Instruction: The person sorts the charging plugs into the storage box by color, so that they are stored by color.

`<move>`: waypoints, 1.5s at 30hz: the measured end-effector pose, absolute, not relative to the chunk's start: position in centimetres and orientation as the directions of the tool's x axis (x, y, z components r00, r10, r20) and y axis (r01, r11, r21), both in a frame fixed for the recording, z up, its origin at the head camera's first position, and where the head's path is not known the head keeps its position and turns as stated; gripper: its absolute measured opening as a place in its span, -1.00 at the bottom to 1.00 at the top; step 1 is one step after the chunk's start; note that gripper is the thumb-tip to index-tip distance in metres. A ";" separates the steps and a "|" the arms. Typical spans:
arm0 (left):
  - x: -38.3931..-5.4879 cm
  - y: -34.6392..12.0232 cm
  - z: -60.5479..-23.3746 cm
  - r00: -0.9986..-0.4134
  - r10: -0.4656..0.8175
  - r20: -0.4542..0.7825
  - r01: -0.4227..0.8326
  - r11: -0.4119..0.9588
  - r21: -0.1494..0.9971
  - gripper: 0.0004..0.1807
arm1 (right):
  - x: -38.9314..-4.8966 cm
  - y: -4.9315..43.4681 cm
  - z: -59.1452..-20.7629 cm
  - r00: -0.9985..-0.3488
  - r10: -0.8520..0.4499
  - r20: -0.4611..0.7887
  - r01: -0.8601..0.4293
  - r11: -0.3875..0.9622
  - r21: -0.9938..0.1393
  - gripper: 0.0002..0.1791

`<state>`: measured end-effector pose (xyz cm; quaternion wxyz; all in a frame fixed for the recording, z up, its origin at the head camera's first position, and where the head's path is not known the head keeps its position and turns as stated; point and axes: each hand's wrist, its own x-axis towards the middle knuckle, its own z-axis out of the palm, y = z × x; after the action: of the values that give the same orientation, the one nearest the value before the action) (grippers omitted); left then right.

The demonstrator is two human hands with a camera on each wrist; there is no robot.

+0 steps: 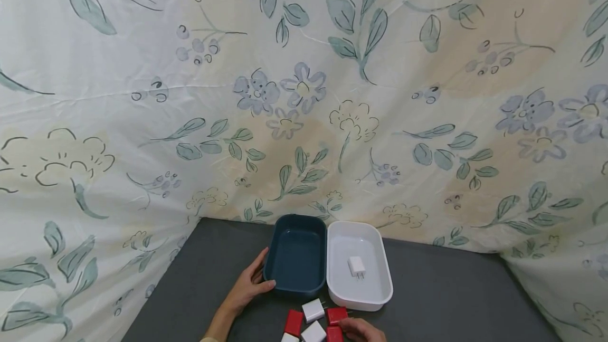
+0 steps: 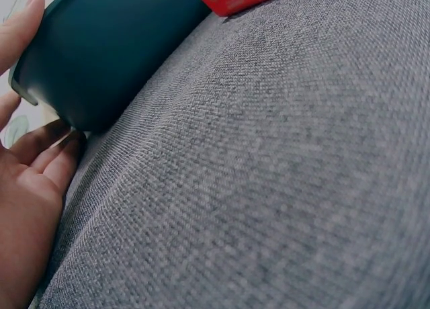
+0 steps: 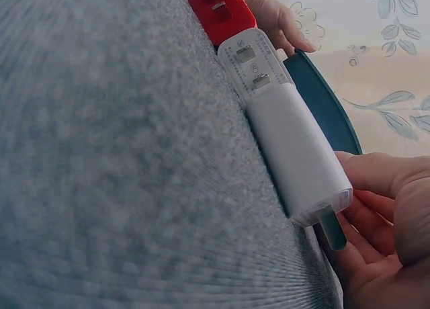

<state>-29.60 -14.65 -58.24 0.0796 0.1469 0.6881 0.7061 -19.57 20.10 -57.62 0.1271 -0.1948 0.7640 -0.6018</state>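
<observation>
My left hand (image 1: 247,285) holds the left side of a dark blue tub (image 1: 273,247), thumb at its near rim. In the left wrist view, its fingers reach the tub's lower edge. My right hand (image 1: 363,330) is at the right of a group of wall chargers, its fingertips by an upper red charger (image 1: 337,315) and a lower red charger (image 1: 334,334). A white charger (image 3: 299,154) hides those fingertips in the right wrist view, so their hold cannot be seen. Another red charger (image 1: 293,323) and white chargers (image 1: 313,310) lie beside them.
A white tub (image 1: 383,257) stands against the blue one's right side, with one white charger (image 1: 356,266) inside. Both stand on a dark grey cloth surface (image 1: 427,289). Behind hangs a floral curtain (image 1: 304,173), which also closes in both sides.
</observation>
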 end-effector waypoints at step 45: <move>-29.6 -14.6 -58.3 -0.944 0.317 0.096 0.086 -0.045 0.995 -0.13 | -19.9 20.8 -58.8 -0.834 -0.537 0.124 -0.249 0.167 -0.954 -0.52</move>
<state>-29.62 -14.60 -58.31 0.0814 0.1468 0.6863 0.7077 -19.94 20.77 -58.80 0.1220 -0.2607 0.7541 -0.5903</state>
